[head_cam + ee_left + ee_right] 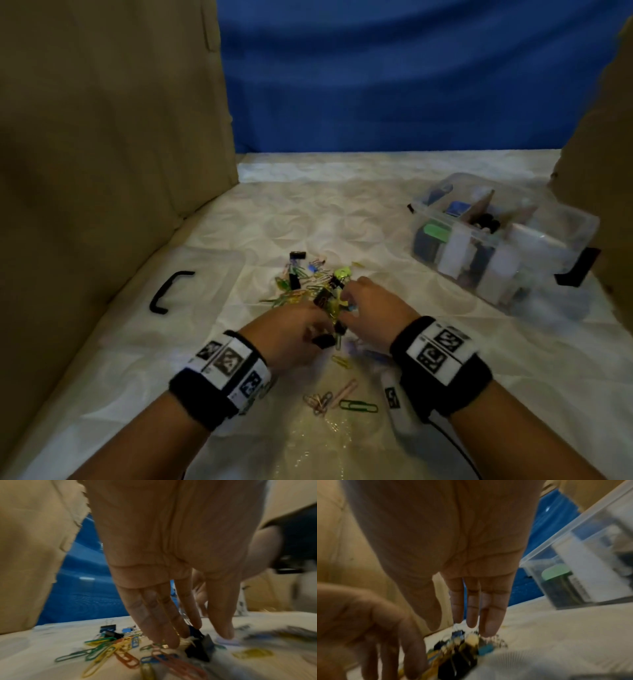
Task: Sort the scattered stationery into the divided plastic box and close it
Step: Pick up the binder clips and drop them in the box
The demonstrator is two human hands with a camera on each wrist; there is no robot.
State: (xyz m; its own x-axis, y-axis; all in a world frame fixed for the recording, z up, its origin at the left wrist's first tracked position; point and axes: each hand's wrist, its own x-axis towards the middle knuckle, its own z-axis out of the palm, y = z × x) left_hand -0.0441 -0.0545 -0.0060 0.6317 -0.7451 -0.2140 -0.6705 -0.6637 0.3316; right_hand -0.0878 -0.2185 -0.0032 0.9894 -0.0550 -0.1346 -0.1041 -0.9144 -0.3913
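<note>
A pile of coloured paper clips and black binder clips (308, 284) lies mid-table. Both hands reach into its near side. My left hand (317, 327) comes down on it with fairly straight fingers (163, 635), their tips on the clips, and a black binder clip (199, 651) lies between fingers and thumb. My right hand (354, 301) also has straight fingers (488, 622), touching the pile (458, 651) from the right. Neither hand plainly grips anything. The divided clear plastic box (455, 219) stands open at the right and holds several items.
The clear lid with a black handle (171, 291) lies flat at the left. Loose paper clips (342, 397) lie between my wrists. Cardboard walls (102, 137) close in the left and right sides. A blue backdrop (394, 85) hangs behind.
</note>
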